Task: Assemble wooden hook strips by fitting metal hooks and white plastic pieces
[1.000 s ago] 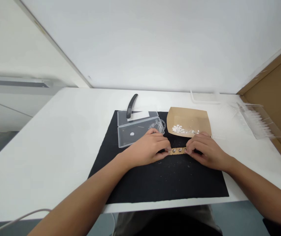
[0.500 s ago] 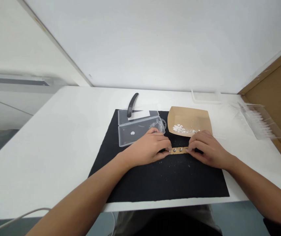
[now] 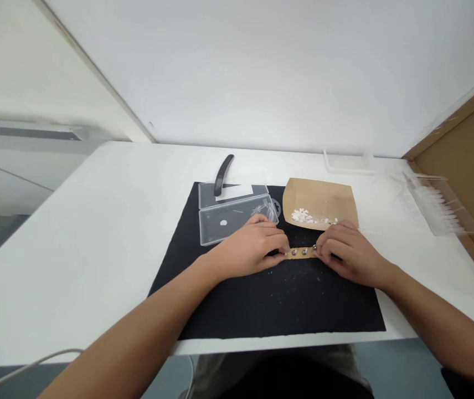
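On the left of the black mat [image 3: 262, 310] — an open clear case [image 3: 212, 228], with a curved black object [image 3: 221, 176] lying across its upper edge. Next, the left hand [image 3: 253, 249], thumb and fingertips pinching the left end of a tan strip [image 3: 299, 254]. Strip flat on the mat between both hands, set with shiny studs [image 3: 304, 251]. Just behind, a brown tray [image 3: 324, 197] with white bits [image 3: 301, 216]. Then the right hand [image 3: 347, 252], fingertips bunched at the strip's right end beside a stud — cannot tell which is gripped. Farthest right, a clear container [image 3: 434, 202].

Lettering, numbers, brands, signs: none legible. White card [image 3: 236, 192] at clear plastic case [image 3: 211, 226]: no print can be made out.
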`<state>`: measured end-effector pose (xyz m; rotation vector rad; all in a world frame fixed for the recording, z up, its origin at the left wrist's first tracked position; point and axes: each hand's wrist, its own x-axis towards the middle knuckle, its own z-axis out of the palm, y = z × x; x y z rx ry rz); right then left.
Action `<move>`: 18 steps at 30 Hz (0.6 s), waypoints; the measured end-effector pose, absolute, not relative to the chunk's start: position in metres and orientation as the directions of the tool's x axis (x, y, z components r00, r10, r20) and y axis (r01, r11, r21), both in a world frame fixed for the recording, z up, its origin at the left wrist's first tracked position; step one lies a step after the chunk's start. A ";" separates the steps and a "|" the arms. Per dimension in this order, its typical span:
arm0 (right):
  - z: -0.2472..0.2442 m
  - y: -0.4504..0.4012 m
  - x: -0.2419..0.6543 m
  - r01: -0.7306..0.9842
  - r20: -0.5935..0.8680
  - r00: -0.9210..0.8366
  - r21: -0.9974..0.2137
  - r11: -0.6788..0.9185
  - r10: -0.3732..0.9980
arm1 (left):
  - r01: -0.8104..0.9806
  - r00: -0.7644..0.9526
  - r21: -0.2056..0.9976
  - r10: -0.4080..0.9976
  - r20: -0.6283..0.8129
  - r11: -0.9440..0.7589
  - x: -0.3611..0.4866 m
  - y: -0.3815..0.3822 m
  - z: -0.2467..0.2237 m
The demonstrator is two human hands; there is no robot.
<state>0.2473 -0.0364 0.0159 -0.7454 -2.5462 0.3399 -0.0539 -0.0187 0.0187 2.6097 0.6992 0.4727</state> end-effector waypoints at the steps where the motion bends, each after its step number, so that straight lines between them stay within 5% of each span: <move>1: 0.016 -0.036 0.247 0.442 0.367 -0.744 -0.356 0.823 0.558 | 0.399 0.818 0.455 0.533 0.215 -0.796 -0.054 -0.019 0.019; 18: 0.015 -0.032 0.251 0.435 0.383 -0.752 -0.324 0.840 0.537 | 0.402 0.814 0.445 0.535 0.227 -0.800 -0.053 -0.020 0.020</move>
